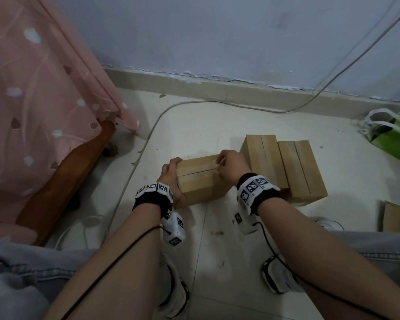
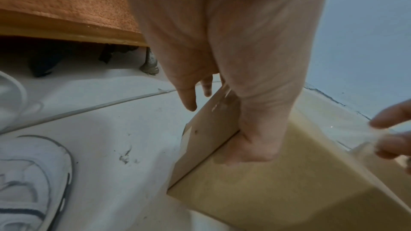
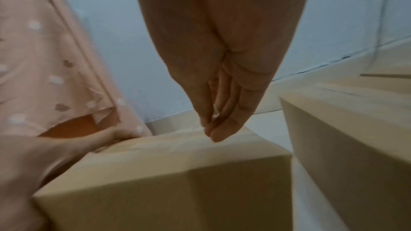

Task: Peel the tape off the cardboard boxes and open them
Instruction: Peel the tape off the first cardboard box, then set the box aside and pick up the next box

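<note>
A taped brown cardboard box (image 1: 200, 181) stands on the floor in front of me. My left hand (image 1: 173, 166) grips its left end, with the thumb (image 2: 255, 147) on the top face and the fingers (image 2: 189, 99) down the side. At the right end of the top seam my right hand (image 1: 224, 163) pinches a strip of clear tape (image 2: 370, 135). In the right wrist view its fingertips (image 3: 214, 129) are pressed together just above the box (image 3: 177, 173). Two more taped boxes (image 1: 262, 158) (image 1: 301, 169) stand side by side just right of it.
A bed with a pink dotted cloth (image 1: 44, 100) and a wooden frame (image 1: 62, 181) fills the left. A grey cable (image 1: 148, 137) runs along the floor by the wall. A green bag (image 1: 393, 137) and another cardboard piece (image 1: 396, 218) lie at the right. My white shoes (image 1: 280, 276) are near.
</note>
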The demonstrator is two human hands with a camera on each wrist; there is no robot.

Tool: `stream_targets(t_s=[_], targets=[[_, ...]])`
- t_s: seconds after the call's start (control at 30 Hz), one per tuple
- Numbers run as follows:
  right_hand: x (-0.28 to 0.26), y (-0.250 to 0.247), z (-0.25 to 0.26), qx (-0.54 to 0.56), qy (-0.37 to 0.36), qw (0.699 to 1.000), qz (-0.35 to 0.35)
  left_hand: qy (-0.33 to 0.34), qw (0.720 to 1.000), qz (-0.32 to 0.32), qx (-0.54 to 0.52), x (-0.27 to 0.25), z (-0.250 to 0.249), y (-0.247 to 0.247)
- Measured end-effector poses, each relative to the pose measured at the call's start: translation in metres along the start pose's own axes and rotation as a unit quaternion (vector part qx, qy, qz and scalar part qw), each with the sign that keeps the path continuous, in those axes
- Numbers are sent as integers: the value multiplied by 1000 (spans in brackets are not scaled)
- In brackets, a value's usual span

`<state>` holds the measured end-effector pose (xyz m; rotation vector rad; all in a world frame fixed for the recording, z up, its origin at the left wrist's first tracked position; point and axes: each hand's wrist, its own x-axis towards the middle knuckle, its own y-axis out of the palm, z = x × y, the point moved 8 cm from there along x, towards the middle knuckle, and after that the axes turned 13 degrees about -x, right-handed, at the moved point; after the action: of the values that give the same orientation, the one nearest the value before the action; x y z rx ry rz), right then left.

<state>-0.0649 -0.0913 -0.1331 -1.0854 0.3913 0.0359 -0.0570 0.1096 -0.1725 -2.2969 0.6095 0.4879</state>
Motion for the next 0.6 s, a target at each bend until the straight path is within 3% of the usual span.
stream_targets(t_s=[0.17,0.3,0.5,0.6], targets=[[6,-20,-31,7,38,999,-28,-28,1000,-7,0,1,7,-2],[13,-37,-59,45,113,990,-76,-61,998,-29,19,1,20,-8],[2,-90,-104,85,252,945,-193,-103,991,-81,23,-7,49,-18],[1,-96,-103,83,264,946,-168,-122,989,-79,10,-6,52,-19]])
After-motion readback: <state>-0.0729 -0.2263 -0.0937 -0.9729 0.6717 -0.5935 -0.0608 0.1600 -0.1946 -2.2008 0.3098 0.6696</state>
